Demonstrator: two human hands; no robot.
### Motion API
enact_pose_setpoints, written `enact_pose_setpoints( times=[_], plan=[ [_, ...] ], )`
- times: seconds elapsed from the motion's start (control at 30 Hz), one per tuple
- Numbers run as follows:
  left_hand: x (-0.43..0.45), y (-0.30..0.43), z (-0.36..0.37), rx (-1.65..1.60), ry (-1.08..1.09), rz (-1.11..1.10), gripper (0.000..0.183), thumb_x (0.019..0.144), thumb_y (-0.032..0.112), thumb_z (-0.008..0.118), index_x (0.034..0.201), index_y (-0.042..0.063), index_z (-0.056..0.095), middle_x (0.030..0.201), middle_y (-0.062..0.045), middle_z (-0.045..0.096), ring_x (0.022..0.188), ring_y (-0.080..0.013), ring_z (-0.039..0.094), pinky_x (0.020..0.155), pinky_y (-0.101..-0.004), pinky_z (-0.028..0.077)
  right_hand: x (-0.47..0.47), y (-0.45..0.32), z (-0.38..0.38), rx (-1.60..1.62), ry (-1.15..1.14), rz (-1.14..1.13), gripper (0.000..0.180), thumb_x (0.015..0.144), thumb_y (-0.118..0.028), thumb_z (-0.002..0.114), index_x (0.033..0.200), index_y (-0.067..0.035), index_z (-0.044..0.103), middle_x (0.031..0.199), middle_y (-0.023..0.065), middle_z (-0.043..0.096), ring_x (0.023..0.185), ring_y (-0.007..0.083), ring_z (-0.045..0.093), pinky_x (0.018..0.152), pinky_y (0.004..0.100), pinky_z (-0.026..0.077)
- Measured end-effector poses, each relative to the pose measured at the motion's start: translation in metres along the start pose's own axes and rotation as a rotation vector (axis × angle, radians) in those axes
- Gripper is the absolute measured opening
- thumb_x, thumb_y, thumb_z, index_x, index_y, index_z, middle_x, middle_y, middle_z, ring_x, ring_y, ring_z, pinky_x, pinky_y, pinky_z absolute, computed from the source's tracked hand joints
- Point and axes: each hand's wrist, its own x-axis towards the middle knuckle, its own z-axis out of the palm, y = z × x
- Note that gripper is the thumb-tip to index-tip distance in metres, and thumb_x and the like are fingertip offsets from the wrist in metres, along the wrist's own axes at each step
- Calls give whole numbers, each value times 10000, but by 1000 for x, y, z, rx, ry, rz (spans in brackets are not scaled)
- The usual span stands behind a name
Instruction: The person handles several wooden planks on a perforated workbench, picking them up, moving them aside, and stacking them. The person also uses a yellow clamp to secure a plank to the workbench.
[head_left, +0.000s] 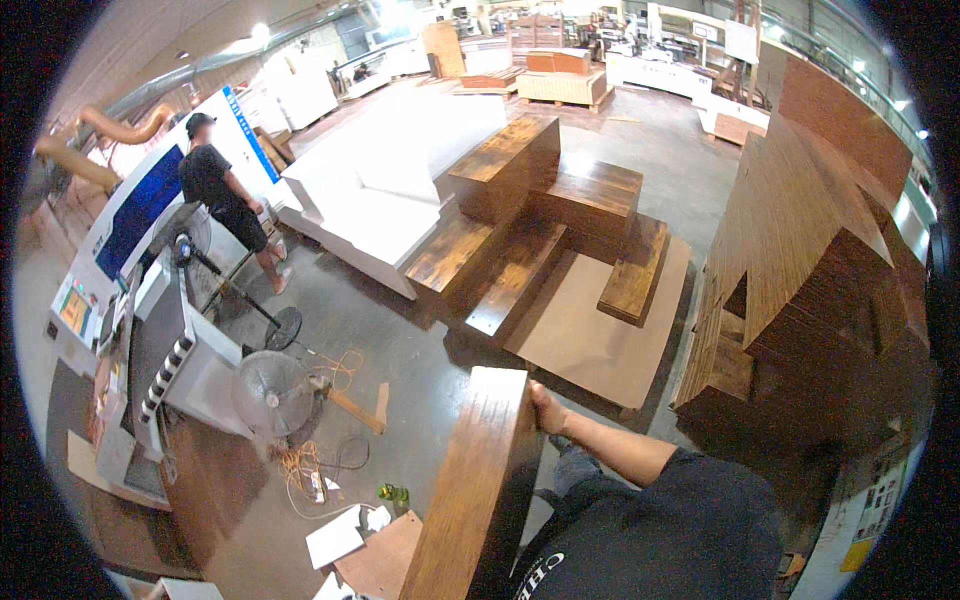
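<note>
My right hand (549, 409) grips the right side of a long, thick wood-grain piece (466, 480) near its far end. The piece slants from the bottom edge of the view towards the middle, and its near end is cut off. I cannot tell whether it is one solid piece or several boards together. My left hand is out of view. Beyond the far end lies a pallet topped with a brown sheet (577, 356). Stacks of glossy wood-grain boards (517, 281) stand on and beside it, at differing heights.
A tall stack of wood-grain panels (802, 247) rises on the right. White panels (375, 225) lie further off. To the left are a floor fan (271, 394), a pedestal fan (182, 244), loose cables (304, 465) and a machine (135, 225). A person (217, 187) stands beside the machine.
</note>
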Motion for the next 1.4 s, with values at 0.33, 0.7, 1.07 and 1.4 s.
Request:
enact_pose_setpoints(
  times=[0.33,0.7,1.07,1.4],
  plan=[
    [17,-2,220,156,-8,-59,649,885,511,421,1329,39,392,1323,-96,431,1174,-289,430,1008,-413,329,62,-54,-203,225,453,-54,703,890,-619,318,1175,-8,517,1172,78,550,1071,188,486,969,338,345],
    [87,-52,387,264,16,-242,665,884,528,428,1336,42,384,1334,-89,420,1180,-283,422,1011,-407,324,157,-86,-391,-465,684,276,662,899,-587,309,960,26,550,908,105,609,879,193,535,804,336,392],
    [218,-228,492,263,11,-540,681,884,544,435,1344,45,377,1346,-82,410,1186,-277,413,1014,-400,319,250,-77,-486,-959,1002,975,834,856,-668,262,989,81,605,1016,307,585,1041,395,537,909,421,374],
    [239,-405,598,185,233,-615,759,880,612,385,1379,45,315,1403,-74,339,1234,-274,360,1039,-378,272,400,98,-633,-1100,873,987,878,825,-720,240,1108,39,578,1113,291,562,1127,362,505,949,397,361]
  ],
)
